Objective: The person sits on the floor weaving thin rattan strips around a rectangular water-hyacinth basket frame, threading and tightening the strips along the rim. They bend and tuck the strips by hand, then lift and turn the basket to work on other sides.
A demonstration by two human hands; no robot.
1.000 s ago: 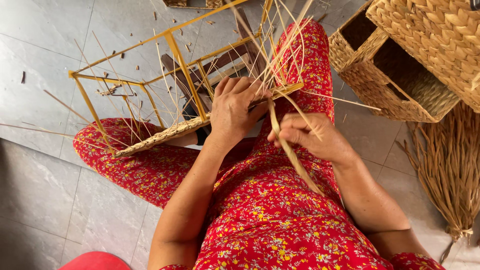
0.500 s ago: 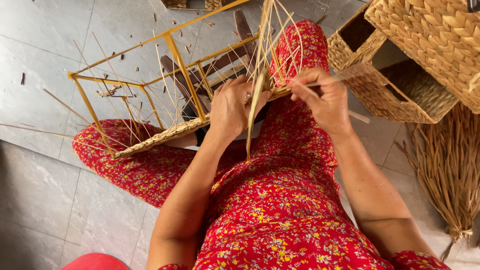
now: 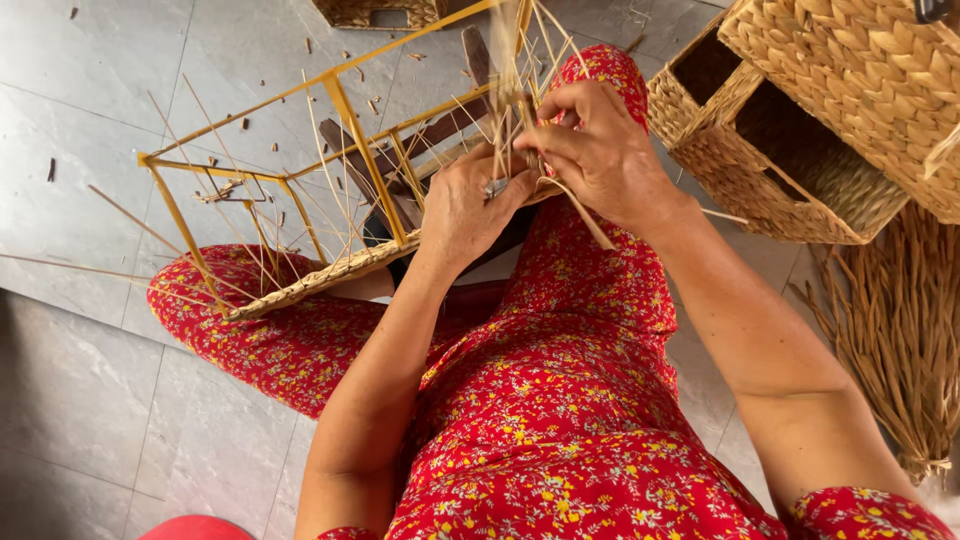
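A yellow wire box frame (image 3: pixel 340 110) rests across my legs, its near edge bound with a woven straw strip (image 3: pixel 320 275). Thin straw strands (image 3: pixel 520 70) stand up from that edge. My left hand (image 3: pixel 465 210) grips the frame's near edge where the strands rise. Just to its right, my right hand (image 3: pixel 600 150) pinches a flat straw strand (image 3: pixel 585 215) against the frame. I sit on the floor in red flowered clothes.
Two finished woven baskets (image 3: pixel 780 170) stand on their sides at the upper right. A bundle of dry straw (image 3: pixel 900 330) lies on the floor at the right. Another woven basket (image 3: pixel 375 12) sits at the top edge. Straw scraps litter the grey tiles (image 3: pixel 90 90).
My right hand rose from my lap, pulling the straw strand up to the frame beside my left hand. The left hand kept its hold on the frame edge.
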